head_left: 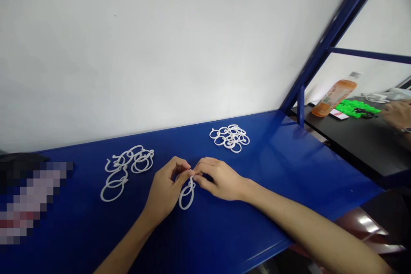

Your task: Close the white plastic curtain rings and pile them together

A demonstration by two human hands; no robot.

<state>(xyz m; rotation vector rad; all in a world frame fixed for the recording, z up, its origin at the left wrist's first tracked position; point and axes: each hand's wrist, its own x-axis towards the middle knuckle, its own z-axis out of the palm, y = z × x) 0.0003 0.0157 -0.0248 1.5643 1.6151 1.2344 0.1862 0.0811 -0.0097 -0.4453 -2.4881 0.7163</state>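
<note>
Between my hands hang white plastic loops that look like shower curtain rings (186, 200), linked or overlapping just above the blue tabletop (224, 227). My left hand (168, 184) pinches their upper end between thumb and forefinger. From the other side, the fingertips of my right hand (218, 177) close on the same end, almost touching the left thumb. The exact spot under the fingertips is partly hidden. A loose pile of similar white rings (112, 199) lies left of my left hand. Beyond my right hand sits a tighter pile of white rings (236, 147).
A white wall (192, 51) rises behind the table, and a blue metal frame (316, 58) slants up at right. On a black table (349, 145) stand an orange drink bottle (335, 96) and bright green pieces (356, 107). Another person's hand (398, 115) is beside them.
</note>
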